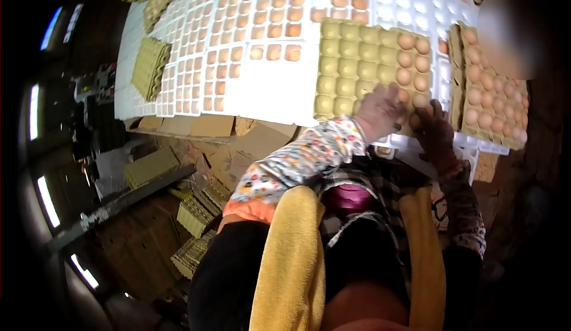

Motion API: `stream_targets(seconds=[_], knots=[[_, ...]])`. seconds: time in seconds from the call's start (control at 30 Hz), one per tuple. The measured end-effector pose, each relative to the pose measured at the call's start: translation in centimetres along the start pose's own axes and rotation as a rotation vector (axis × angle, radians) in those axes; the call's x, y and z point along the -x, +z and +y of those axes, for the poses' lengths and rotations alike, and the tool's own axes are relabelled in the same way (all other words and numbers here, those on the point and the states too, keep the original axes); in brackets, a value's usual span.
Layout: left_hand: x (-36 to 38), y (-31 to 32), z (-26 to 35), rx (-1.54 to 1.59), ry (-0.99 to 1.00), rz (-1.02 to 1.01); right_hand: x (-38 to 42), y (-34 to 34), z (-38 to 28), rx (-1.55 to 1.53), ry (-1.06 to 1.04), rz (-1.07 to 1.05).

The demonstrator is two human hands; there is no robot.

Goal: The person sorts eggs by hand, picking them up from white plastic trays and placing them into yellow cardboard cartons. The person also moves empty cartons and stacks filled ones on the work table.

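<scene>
A pulp egg tray (357,57) lies in front of me, with brown eggs (404,60) in its two right-hand columns and bare cups to the left. My left hand (380,112) is over the tray's lower middle, its fingers curled at an egg (402,97) near the front. Close by on the right, my right hand (435,132) has its fingers bent around an egg (415,120) at the tray's front right corner. The fingers partly cover the eggs here.
White plastic trays (318,30) holding many eggs spread across the table. Filled pulp trays (491,96) are stacked at the right. Another pulp tray stack (150,68) sits at the left edge. Below the table are cardboard (212,126) and more pulp trays (199,212).
</scene>
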State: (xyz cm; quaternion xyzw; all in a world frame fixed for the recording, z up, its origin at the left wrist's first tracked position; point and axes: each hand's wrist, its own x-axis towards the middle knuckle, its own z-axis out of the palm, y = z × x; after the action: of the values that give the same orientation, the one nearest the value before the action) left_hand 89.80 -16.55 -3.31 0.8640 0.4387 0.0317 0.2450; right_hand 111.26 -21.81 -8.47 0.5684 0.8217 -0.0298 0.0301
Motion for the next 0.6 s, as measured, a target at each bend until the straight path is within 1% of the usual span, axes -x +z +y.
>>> stream_targets(seconds=[0.03,0.07,0.1,0.17,0.2,0.23,0.27,0.3,0.33,0.37,0.4,0.43,0.47,0.5,0.53,0.57,0.6], knots=[[-0.6,2.3,0.3,-0.163,0.057,0.035,-0.2,-2.0,-0.9,-0.179,0.222,-0.079],[-1.1,2.3,0.9,-0.2,0.046,0.018,-0.5,-1.5,-1.0,-0.182,0.244,0.007],[-1.4,2.1,0.8,-0.232,0.055,-0.007,-0.6,-3.2,-1.1,-0.21,0.19,0.0],[0.5,-1.4,-0.8,0.084,-0.023,-0.035,-1.6,-4.8,0.0,-0.368,0.203,-0.193],[1.6,-2.7,-1.7,0.247,-0.047,-0.048,-1.5,-5.5,0.1,-0.433,0.224,-0.185],[2.8,-3.4,-2.8,0.184,-0.173,-0.051,-1.4,-6.2,-0.1,-0.499,0.252,-0.173],[6.0,-5.2,-5.3,0.237,-0.235,0.019,-1.7,-6.9,-0.4,-0.565,0.279,-0.155],[9.2,-7.1,-7.6,0.294,-0.292,0.093,-2.3,-7.9,-1.4,-0.885,0.383,-0.213],[12.2,-8.0,-10.9,0.256,-0.414,0.201,-3.0,-9.0,-3.2,-1.207,0.488,-0.271],[14.9,-9.6,-14.0,0.267,-0.61,0.267,-3.6,-9.9,-5.5,-1.533,0.599,-0.317],[17.3,-10.4,-17.8,0.3,-0.821,0.309,-5.1,-9.5,-8.7,-1.566,0.425,-0.214],[19.4,-10.4,-21.9,0.168,-0.907,0.359,-7.3,-10.3,-12.6,-1.563,0.327,-0.21],[21.4,-9.0,-26.7,-0.013,-0.902,0.382,-9.6,-10.1,-16.1,-1.374,0.227,-0.196],[21.9,-10.0,-27.9,-0.263,-0.895,0.32,-12.2,-10.4,-19.4,-1.27,0.062,-0.195],[21.7,-11.3,-29.0,-0.304,-0.853,0.141,-14.4,-7.3,-22.5,-1.177,-0.096,-0.074],[21.5,-12.3,-30.3,-0.345,-0.803,-0.034,-17.1,-7.3,-25.8,-1.102,-0.193,-0.022],[21.4,-12.1,-32.1,-0.37,-0.647,-0.12,-19.7,-6.4,-28.5,-0.974,-0.247,-0.039]])
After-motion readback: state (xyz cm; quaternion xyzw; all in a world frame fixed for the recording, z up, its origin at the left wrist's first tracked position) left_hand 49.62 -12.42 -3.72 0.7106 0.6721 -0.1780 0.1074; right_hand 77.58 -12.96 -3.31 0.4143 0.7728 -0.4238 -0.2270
